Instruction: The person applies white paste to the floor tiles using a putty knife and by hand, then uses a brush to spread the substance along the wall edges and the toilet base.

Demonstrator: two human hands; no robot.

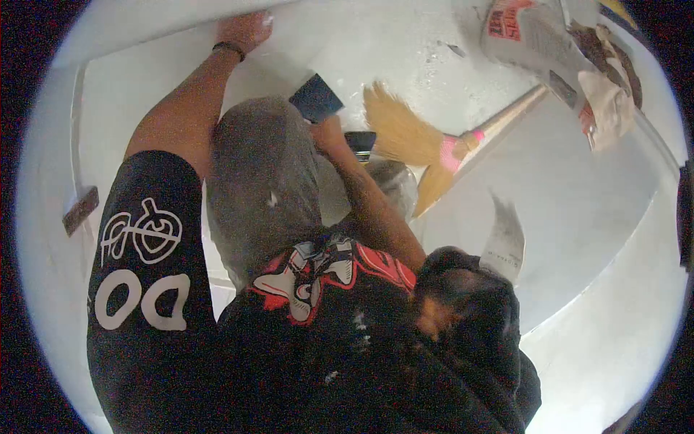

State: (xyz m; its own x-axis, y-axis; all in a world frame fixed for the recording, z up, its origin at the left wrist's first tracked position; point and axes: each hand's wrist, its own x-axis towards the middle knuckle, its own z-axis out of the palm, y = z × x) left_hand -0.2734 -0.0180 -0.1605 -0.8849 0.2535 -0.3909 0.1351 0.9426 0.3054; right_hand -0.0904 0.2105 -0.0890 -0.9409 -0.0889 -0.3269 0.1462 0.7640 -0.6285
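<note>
From my end, the head camera looks steeply down over a black printed shirt. The right hand is closed around the lower end of a dark blue flat tool. I can't tell exactly what kind of tool it is. It sticks up and away from the body, just beyond a grey-trousered knee, and its flat face tilts a little toward picture left. Its long axis runs roughly from the wrist outward toward the white floor ahead. The left hand, with a dark wristband below it, is stretched much farther out. It lies flat and unclenched against a pale ledge at the top of the view and grips nothing. It is well apart from the tool, so the right hand is the only one on it. Just to the right of the right hand lies a straw broom, bristles toward the hand, with its wooden handle slanting away toward a printed sack. A small black object sits between the hand and the bristles, too blurred for me to identify.
</note>
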